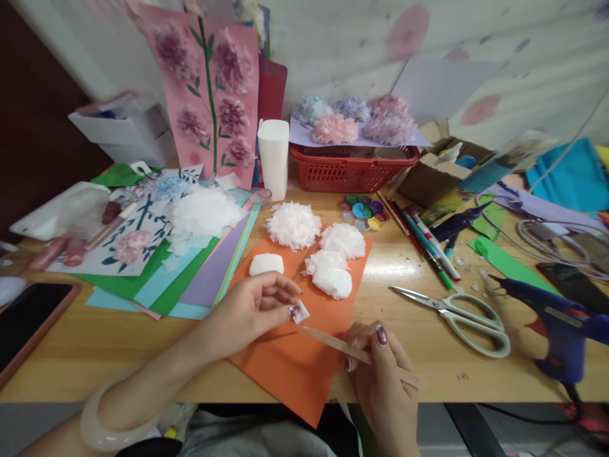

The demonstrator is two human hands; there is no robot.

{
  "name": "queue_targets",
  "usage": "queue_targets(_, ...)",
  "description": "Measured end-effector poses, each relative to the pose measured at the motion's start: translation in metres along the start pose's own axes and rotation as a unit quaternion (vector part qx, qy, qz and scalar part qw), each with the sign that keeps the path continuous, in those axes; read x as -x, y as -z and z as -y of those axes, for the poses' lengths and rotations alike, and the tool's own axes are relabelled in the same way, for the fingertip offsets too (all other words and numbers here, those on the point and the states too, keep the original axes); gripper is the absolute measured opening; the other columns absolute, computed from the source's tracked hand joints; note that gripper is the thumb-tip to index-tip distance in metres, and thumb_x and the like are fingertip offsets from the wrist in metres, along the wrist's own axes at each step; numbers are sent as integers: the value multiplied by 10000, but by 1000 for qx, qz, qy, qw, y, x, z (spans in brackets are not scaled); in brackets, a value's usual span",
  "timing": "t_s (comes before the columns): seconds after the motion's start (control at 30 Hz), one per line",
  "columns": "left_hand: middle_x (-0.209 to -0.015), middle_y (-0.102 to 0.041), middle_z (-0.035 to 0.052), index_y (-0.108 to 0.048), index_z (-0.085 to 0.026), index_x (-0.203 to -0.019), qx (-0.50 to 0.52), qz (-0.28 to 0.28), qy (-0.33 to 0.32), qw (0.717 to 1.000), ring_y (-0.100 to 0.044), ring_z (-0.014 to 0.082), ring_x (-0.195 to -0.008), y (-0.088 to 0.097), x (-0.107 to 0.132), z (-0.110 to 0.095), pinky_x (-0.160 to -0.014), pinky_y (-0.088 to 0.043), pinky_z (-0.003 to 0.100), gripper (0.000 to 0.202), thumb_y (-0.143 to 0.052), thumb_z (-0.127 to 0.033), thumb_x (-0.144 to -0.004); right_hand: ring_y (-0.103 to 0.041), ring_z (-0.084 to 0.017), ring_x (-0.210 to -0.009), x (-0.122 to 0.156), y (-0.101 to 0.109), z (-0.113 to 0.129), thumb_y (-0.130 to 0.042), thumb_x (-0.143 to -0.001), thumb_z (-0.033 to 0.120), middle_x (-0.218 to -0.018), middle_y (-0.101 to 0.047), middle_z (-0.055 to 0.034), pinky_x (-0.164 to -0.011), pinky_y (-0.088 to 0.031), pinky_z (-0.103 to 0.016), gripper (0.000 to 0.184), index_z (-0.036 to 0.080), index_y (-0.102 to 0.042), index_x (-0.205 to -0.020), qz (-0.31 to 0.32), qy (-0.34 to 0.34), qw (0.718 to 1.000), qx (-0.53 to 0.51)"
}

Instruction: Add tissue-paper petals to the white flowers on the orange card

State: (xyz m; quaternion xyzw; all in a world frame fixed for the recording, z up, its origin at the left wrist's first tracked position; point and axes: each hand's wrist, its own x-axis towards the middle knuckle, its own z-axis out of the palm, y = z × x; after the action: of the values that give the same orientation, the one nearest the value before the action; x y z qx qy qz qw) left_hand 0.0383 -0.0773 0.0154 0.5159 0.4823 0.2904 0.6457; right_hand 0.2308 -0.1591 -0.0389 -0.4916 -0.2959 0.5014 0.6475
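My left hand [261,304] pinches a small white piece of paper [301,312] between thumb and finger above the orange sheet [309,368]. In my right hand [383,374] is a thin, flat wooden stick [335,343], its pointed tip close to the white piece; whether they touch I cannot tell. Beyond my hands, a ruffled white pompom flower [293,225] sits at the sheet's far edge. Two smaller ruffled white flowers [343,241] and a smooth white pad [332,281] lie to the right. Another white pad [266,263] rests just behind my left hand.
Open-bladed scissors [447,308] and a blue glue gun [556,324] lie at right, near pens [432,244] and cables. Paint pots [364,211] stand before a red basket [352,171]. Coloured papers [204,270], white tissue [204,212] and a phone [33,324] occupy the left.
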Motion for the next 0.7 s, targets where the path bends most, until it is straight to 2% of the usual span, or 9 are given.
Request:
queue_targets(0.13, -879, -755, 41, -669, -204, -858, -72, -115, -87, 987, -733, 205, -842, 0, -11, -1, -793, -601, 335, 155, -709, -288, -734, -478, -144, -570, 0, 0, 0, -632, -942, 543, -536, -504, 27, -604, -384, -287, 433, 214, -638, -660, 2, 5, 1000, 9)
queue_targets(0.3, -816, -722, 24, -644, -209, -798, -144, -197, -95, 965, -712, 181, -749, -20, -27, 9, -718, -594, 308, 58, -651, -182, -747, -497, -141, -567, -2, 5, -1, -616, -960, 512, -566, -533, 18, -574, -403, -274, 425, 216, -636, -656, 26, 12, 999, 17)
queue_targets(0.47, -781, -688, 5, -617, -213, -814, -182, -239, -78, 951, -699, 175, -716, -34, -39, 15, -679, -569, 296, 130, -651, -100, -759, -515, -147, -576, 0, 10, 2, -604, -967, 517, -570, -533, 14, -582, -413, -282, 440, 212, -632, -651, 40, 7, 999, 32)
queue_targets(0.63, -691, -657, -20, -580, -216, -845, -208, -241, -67, 946, -676, 171, -637, -39, -44, 15, -582, -531, 271, 182, -627, -58, -768, -519, -135, -522, 1, 12, 0, -581, -990, 483, -574, -579, 14, -521, -375, -280, 431, 213, -631, -658, 78, 33, 996, 25)
queue_targets(0.7, -675, -649, -27, -573, -217, -861, -214, -240, -64, 945, -670, 169, -620, -40, -44, 15, -573, -531, 269, 200, -614, -43, -770, -526, -138, -540, 2, 12, 0, -573, -995, 487, -582, -580, 14, -540, -374, -285, 433, 214, -631, -664, 74, 25, 997, 24)
